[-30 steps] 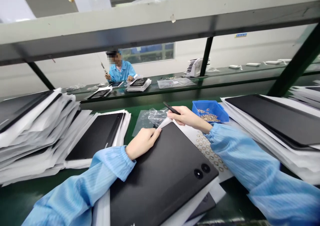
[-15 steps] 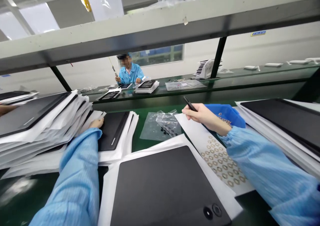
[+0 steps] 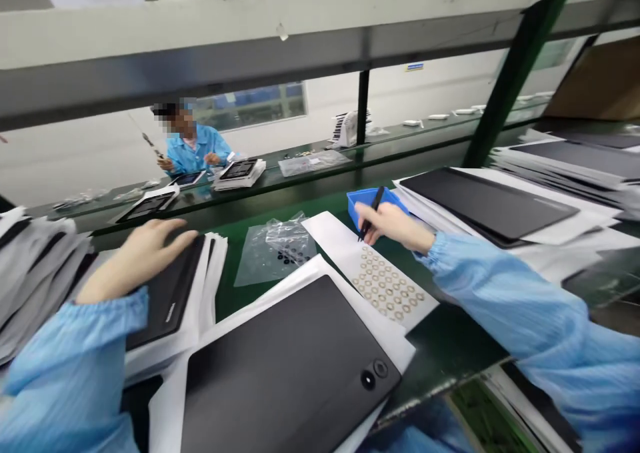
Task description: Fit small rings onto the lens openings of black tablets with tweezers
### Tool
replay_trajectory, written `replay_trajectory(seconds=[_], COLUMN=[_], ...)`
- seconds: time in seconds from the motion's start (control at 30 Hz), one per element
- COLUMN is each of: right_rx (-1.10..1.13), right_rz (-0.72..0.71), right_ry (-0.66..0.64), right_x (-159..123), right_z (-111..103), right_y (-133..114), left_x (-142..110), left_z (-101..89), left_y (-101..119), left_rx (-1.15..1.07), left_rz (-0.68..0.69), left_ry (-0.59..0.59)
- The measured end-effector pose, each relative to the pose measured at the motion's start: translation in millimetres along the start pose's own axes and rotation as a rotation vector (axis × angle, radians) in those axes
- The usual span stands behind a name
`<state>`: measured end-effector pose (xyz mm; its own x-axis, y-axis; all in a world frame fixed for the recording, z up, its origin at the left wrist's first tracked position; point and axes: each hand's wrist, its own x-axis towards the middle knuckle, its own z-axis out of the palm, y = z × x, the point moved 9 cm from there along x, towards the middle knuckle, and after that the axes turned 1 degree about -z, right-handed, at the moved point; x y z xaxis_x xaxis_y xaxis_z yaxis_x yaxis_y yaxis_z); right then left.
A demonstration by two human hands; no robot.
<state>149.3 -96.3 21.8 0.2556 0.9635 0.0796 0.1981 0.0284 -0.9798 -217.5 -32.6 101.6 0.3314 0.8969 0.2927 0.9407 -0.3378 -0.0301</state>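
Note:
My left hand (image 3: pixel 137 256) is over a black tablet (image 3: pixel 167 299) that lies on white sheets, its fingers stretched out with nothing in them. Between the fingers of my right hand (image 3: pixel 393 225) is a pair of black tweezers (image 3: pixel 371 216), its tip pointing down near the top of a white sheet of ring stickers (image 3: pixel 387 286). The small rings sit in rows on that sheet. In front of me another black tablet (image 3: pixel 280 366) lies back up on white foam sheeting, with two round camera spots at its right corner. Behind my right hand stands a blue bin (image 3: pixel 353 206).
A clear plastic bag (image 3: pixel 270 249) with small black rings lies on the green bench. Stacked sheets and tablets (image 3: pixel 37 286) rise at left, more tablets (image 3: pixel 490 203) at right. An overhead shelf (image 3: pixel 225 59) crosses above. A co-worker (image 3: pixel 193 146) in blue sits opposite.
My left hand has lifted from beside the left stack and opened over the tablet. My right hand has come down toward the ring stickers with the tweezers. The view has turned right.

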Motion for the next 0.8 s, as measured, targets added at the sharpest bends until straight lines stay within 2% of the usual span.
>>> replay_trajectory(seconds=[0.07,0.13,0.23,0.3,0.37,0.43,0.57,0.8], right_rx=[0.009,0.029,0.053,0.058,0.055,0.047,0.026,0.021], right_rz=[0.040,0.053,0.036,0.002,-0.036,-0.067,-0.100,-0.078], right_ry=[0.042,0.101,0.195,0.258,0.304,0.327,0.334,0.311], right_x=[-9.2,-13.4,-11.6,-9.3,-8.3,-8.0,-9.2,-6.7], right_z=[-10.8,-19.2,-27.4,-31.6,-34.5,-35.9,-36.8,-35.9], right_y=[31.1,56.3,78.6,84.2,85.4,84.3,79.8,84.9], left_x=[-5.0,-15.2,-13.3,-6.5,-2.3,-2.0,-4.8,-3.4], left_z=[15.8,41.6,79.0,100.7,117.4,128.5,138.2,142.3], left_y=[71.8,152.2,238.8,275.4,295.6,302.8,298.5,295.7], left_rx=[-0.088,-0.178,-0.230,-0.234,-0.219,-0.198,-0.179,-0.194], left_rz=[0.257,0.575,0.781,0.840,0.875,0.897,0.896,0.837], left_ry=[-0.074,-0.206,-0.301,-0.327,-0.341,-0.346,-0.357,-0.433])
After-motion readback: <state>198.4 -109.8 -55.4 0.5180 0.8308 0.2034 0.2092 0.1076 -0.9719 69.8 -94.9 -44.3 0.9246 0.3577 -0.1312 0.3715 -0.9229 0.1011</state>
